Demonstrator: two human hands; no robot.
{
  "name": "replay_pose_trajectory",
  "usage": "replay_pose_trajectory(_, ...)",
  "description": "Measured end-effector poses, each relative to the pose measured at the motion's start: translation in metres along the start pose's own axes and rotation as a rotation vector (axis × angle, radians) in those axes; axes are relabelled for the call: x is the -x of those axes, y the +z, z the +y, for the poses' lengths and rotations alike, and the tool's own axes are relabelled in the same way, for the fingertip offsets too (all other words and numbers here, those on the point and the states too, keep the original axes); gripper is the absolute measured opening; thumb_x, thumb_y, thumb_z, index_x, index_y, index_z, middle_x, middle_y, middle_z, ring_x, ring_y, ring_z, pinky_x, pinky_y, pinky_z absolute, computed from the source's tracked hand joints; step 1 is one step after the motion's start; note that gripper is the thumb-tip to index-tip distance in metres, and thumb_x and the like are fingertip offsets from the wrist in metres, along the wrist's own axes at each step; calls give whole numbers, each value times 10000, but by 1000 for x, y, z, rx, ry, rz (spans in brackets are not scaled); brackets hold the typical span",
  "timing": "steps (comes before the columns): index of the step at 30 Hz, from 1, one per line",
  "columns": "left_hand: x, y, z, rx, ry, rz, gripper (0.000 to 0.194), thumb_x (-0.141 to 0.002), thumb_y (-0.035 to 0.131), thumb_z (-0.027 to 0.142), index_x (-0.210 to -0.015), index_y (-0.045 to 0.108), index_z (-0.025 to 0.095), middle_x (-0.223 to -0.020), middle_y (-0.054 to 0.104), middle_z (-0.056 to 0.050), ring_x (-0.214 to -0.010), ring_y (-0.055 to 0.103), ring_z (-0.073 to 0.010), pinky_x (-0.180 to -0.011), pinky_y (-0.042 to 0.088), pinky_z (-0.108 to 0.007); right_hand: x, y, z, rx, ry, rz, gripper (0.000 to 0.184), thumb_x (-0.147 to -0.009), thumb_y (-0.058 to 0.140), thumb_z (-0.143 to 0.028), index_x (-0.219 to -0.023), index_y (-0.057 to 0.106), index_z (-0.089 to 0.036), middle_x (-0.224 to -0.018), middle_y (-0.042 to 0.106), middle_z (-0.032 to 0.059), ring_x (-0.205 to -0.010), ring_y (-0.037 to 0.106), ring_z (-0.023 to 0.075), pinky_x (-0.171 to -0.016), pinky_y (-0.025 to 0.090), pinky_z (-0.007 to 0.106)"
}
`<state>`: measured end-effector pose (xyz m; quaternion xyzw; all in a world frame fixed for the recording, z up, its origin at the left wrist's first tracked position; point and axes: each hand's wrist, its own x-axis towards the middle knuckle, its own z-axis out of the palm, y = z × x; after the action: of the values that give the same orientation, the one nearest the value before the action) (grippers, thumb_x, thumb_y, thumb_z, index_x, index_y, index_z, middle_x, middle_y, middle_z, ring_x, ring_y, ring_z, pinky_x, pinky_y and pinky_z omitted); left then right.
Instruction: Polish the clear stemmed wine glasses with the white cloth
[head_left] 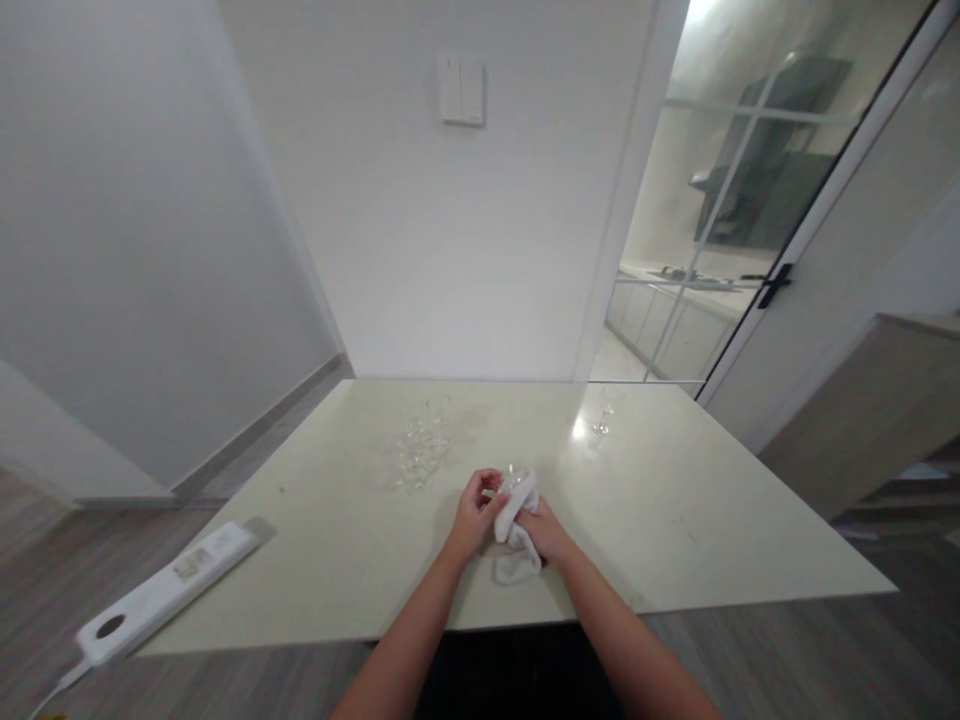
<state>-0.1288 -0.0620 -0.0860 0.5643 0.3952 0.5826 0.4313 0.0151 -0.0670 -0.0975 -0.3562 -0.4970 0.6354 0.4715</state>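
Note:
Close to the table's front edge, both hands meet around a small clear glass (511, 476), partly wrapped in a white cloth (517, 500). My left hand (477, 512) curls its fingers and thumb on the glass from the left. On the other side, my right hand (541, 530) is closed on the cloth, which hangs down toward the tabletop; some of its fingers are hidden under the fabric. The exact shape of the glass is hidden by cloth and fingers.
A cluster of clear glass pieces (424, 447) stands on the pale table (720, 500) at left. Another clear glass piece (602, 418) is toward the back right. A white power strip (169, 590) lies across the left edge. A wall (465, 250) rises behind.

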Motion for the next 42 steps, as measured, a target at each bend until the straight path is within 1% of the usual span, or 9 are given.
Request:
replay_pose_trajectory(3,0,0,0,134,-48,-59,496,-642,753,409,-1042,580,174,-938,626,-49,-863,584,-187,-745,458,-274,3,3,3,160,-12,-137,294,-676,727,-352,-851,672,-122,-720,669,16,-637,572,130,-629,467,252)
replay_pose_trajectory(7,2,0,5,325,-200,-104,522,-629,749,420,-1062,618,159,-1046,637,-88,-923,593,-215,-791,462,-297,5,0,2,132,59,-166,288,-699,707,-364,-849,667,-122,-712,653,18,-613,560,128,-585,465,245)
replay_pose_trajectory(10,2,0,9,416,-217,-136,553,-619,744,430,-1085,640,152,-1110,625,-96,-973,588,-223,-820,461,-292,5,0,0,105,63,-183,293,-700,711,-365,-864,667,-126,-743,663,22,-633,573,126,-610,472,246)
replay_pose_trajectory(14,2,0,13,429,-235,-90,687,-641,751,389,-1261,525,198,-979,662,-65,-846,623,-187,-744,475,-282,6,3,-4,90,56,-162,312,-692,716,-378,-884,668,-137,-759,677,24,-635,586,131,-609,481,251)
replay_pose_trajectory(17,2,1,14,480,-263,-88,645,-690,707,434,-1252,504,192,-1039,669,-104,-884,633,-215,-771,482,-323,7,5,-6,96,74,-157,302,-692,717,-377,-867,668,-136,-732,678,25,-609,598,137,-599,491,262)
replay_pose_trajectory(27,1,3,15,423,-263,-68,612,-699,666,498,-1207,505,197,-1060,659,-97,-891,635,-214,-760,489,-324,5,5,-4,85,77,-152,309,-692,713,-410,-798,648,-127,-677,667,19,-565,594,130,-556,482,247)
replay_pose_trajectory(31,2,4,14,359,-236,-56,594,-653,728,448,-1153,523,200,-1003,661,-70,-846,635,-190,-728,489,-291,5,4,-3,83,75,-146,305,-691,717,-404,-802,650,-127,-669,668,20,-552,589,130,-539,469,243)
replay_pose_trajectory(36,2,4,15,446,-253,-92,531,-732,652,471,-1163,521,190,-1044,669,-99,-898,637,-214,-778,492,-326,5,5,-1,52,78,-141,285,-705,709,-390,-801,655,-127,-668,665,16,-541,581,122,-542,465,240)
replay_pose_trajectory(42,1,5,13,333,-202,-55,518,-677,745,385,-1118,577,172,-974,680,-80,-870,638,-191,-784,487,-294,3,4,0,71,70,-133,290,-724,699,-398,-798,654,-122,-661,664,17,-540,574,119,-527,451,229)
